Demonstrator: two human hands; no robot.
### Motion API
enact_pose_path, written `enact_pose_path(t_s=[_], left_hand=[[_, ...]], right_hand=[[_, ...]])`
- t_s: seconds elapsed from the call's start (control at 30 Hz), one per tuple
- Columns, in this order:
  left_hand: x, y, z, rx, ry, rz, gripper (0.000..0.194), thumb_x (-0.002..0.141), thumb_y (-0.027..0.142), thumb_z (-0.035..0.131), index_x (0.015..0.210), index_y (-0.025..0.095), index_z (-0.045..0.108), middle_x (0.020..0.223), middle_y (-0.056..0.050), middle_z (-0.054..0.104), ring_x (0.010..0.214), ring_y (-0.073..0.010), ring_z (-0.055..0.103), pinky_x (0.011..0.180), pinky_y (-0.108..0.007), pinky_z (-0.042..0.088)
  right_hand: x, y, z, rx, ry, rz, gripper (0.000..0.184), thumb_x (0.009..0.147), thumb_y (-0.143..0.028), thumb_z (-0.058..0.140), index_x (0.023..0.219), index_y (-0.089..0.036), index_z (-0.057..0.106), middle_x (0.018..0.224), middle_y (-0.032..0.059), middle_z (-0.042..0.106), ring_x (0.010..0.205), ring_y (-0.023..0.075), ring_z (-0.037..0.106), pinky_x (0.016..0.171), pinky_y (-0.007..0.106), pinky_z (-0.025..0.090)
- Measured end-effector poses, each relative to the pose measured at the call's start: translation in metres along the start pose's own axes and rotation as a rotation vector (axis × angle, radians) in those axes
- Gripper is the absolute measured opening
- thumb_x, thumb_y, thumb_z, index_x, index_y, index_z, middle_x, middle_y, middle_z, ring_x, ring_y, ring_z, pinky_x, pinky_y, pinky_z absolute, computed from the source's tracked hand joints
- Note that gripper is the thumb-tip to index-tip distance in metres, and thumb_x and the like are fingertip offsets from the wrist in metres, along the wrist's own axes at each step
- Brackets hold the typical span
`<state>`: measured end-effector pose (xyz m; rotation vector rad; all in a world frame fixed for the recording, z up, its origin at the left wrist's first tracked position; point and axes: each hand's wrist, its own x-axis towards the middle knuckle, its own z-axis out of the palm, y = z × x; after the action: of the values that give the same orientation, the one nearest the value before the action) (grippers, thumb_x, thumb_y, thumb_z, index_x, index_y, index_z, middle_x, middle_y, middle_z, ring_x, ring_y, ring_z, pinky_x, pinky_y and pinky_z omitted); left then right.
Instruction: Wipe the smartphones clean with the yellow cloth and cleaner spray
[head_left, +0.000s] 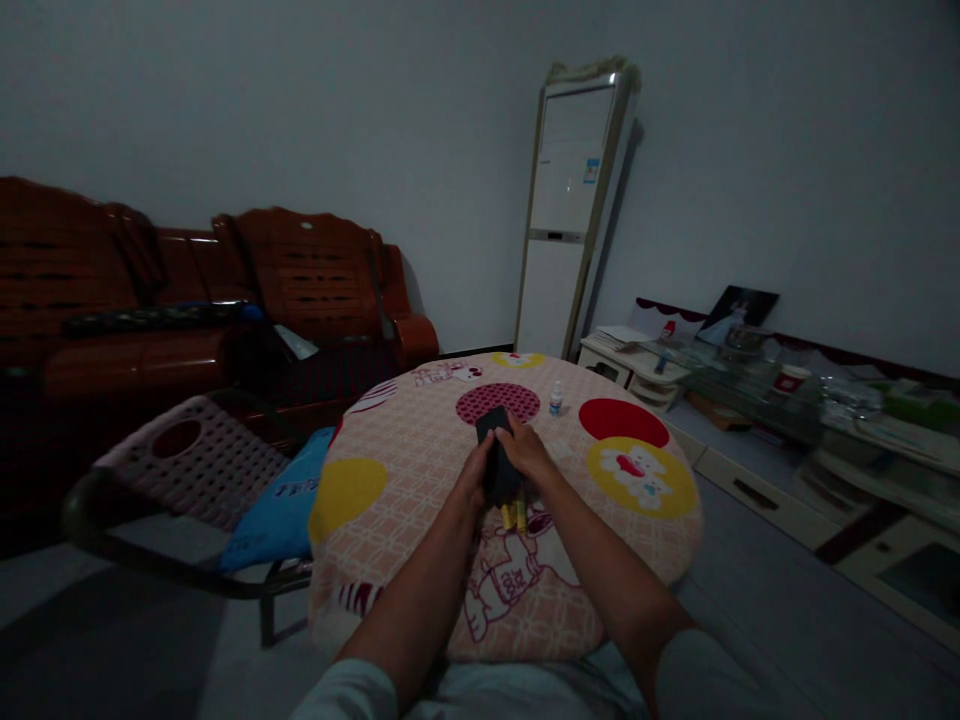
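A dark, flat, rectangular object [501,478] is held between my two hands over the round table; its kind is too dim to make out. My left hand [475,468] grips its left edge, thumb on the upper face. From the right, my right hand [527,447] closes on its upper part, with fingers bent over the edge. Just below the object, small yellow pieces [514,516] lie on the patterned tablecloth [420,560]. A small white bottle with a blue label [556,400] stands upright beyond my right hand.
A woven chair [202,455] with a blue cushion or bag [281,505] stands left of the table. Wooden sofas [307,270] line the back left. Behind is a tall air conditioner [566,200]. A cluttered low cabinet [750,490] runs along the right.
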<state>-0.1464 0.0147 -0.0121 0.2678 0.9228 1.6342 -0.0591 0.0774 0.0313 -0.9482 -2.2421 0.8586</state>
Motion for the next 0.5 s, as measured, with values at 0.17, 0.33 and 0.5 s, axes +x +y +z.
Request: enact_pose_path(t_s=[0.17,0.33,0.5], left_hand=[[0.002,0.007,-0.009,0.008,0.044,0.091,0.050,0.077,0.048,0.067,0.111,0.012,0.063,0.084,-0.013,0.072,0.072,-0.0252,0.070,0.068,-0.037,0.058],[-0.008,0.041,-0.024,0.144,0.244,0.225,0.043,0.079,0.042,0.067,0.109,0.012,0.064,0.081,-0.011,0.072,0.074,-0.0243,0.070,0.070,-0.038,0.057],[-0.027,0.091,-0.052,0.589,0.596,0.432,0.043,0.077,0.042,0.067,0.107,0.011,0.064,0.084,-0.011,0.071,0.081,-0.0258,0.069,0.073,-0.037,0.055]], right_hand=[[-0.004,0.017,-0.003,0.173,0.067,-0.026,0.040,0.090,-0.035,0.047,0.127,-0.021,0.057,0.120,0.0069,0.065,0.118,0.0195,0.055,0.101,0.033,0.042],[-0.030,0.055,-0.004,0.380,0.125,0.296,0.038,0.086,-0.031,0.051,0.119,-0.017,0.061,0.089,0.0062,0.071,0.072,0.0152,0.067,0.059,0.023,0.055],[-0.044,0.073,-0.011,0.537,0.181,0.382,0.038,0.085,-0.031,0.050,0.117,-0.012,0.061,0.068,0.0024,0.066,0.044,0.0080,0.055,0.035,0.014,0.039]])
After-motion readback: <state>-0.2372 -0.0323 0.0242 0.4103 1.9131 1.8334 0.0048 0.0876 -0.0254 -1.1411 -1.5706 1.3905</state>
